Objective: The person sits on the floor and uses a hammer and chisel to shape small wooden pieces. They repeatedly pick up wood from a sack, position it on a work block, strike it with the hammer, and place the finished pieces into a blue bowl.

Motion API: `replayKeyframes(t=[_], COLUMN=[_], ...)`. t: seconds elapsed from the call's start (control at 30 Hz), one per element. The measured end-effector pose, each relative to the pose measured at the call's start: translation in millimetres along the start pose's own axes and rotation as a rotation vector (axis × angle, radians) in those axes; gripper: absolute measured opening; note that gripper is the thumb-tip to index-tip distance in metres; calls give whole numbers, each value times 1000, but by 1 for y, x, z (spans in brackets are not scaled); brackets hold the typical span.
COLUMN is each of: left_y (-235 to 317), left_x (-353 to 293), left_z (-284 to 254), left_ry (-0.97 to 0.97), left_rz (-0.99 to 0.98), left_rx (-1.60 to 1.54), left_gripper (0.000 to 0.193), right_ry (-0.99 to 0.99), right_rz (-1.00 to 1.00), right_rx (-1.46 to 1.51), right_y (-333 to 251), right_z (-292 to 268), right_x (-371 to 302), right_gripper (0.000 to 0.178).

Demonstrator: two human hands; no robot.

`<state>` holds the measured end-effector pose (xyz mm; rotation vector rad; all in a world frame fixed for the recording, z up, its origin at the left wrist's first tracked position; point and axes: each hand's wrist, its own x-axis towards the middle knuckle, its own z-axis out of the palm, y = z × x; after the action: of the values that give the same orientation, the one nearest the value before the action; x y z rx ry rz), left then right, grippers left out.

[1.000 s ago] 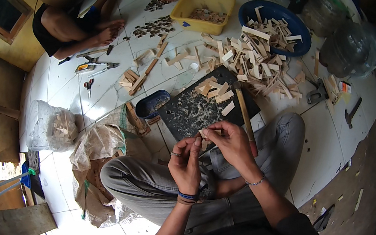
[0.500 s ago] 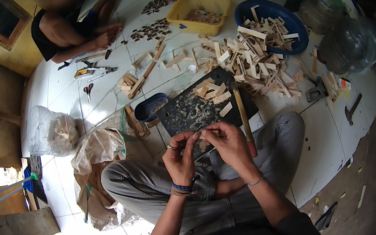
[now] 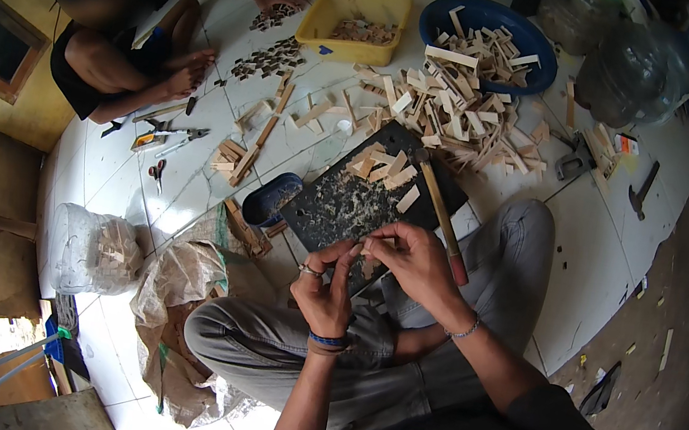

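Above the near edge of a black board (image 3: 333,199), my left hand (image 3: 326,290) and my right hand (image 3: 414,262) meet fingertip to fingertip. Both are closed in a pinch around something small, mostly hidden by the fingers; its kind cannot be made out. Sawdust and several short pale wood pieces (image 3: 382,166) lie on the board. A hammer (image 3: 441,214) with a wooden, red-ended handle rests along the board's right side, close to my right hand. Left of the board stands a small dark blue tray (image 3: 272,199).
Wood offcuts (image 3: 462,121) are heaped beside a blue basin (image 3: 549,72) and a yellow tub (image 3: 358,6). Another person's hand (image 3: 285,2) reaches over small dark pieces (image 3: 269,59). Pliers (image 3: 184,139), scissors (image 3: 157,171) and a second hammer (image 3: 643,189) lie around; a sack (image 3: 175,314) is at left.
The view has shifted slightly. My hands keep nearly the same pinch. The other person's hand has moved from the yellow tub's rim to the dark pieces on the floor.
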<state>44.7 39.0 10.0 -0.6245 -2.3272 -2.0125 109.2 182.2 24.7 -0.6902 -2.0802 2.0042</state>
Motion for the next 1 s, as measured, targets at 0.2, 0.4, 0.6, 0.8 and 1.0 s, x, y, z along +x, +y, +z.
replayKeyframes(t=[0.2,0.4,0.6,0.8,1.0], left_y=[1,10,11,12,10], left_x=[3,8,13,18,19], left_z=[-2,-9,-11,-15,-12], left_ry=[-27,-103,-137,-190,-169], left_rz=[98,221,271,381,421], left_rx=[64,284,296,363,391], left_gripper=[11,12,19,28,25], right_ry=[67,57,16,10,20], right_rz=[-51,-46,13,22,-13], right_rx=[50,45,-23,-26,-18], right_y=[6,7,-3,-7,-7], right_z=[3,3,0,-1,-1], right_x=[0,3,3,4,5], right_gripper=[26,31,26,27,26])
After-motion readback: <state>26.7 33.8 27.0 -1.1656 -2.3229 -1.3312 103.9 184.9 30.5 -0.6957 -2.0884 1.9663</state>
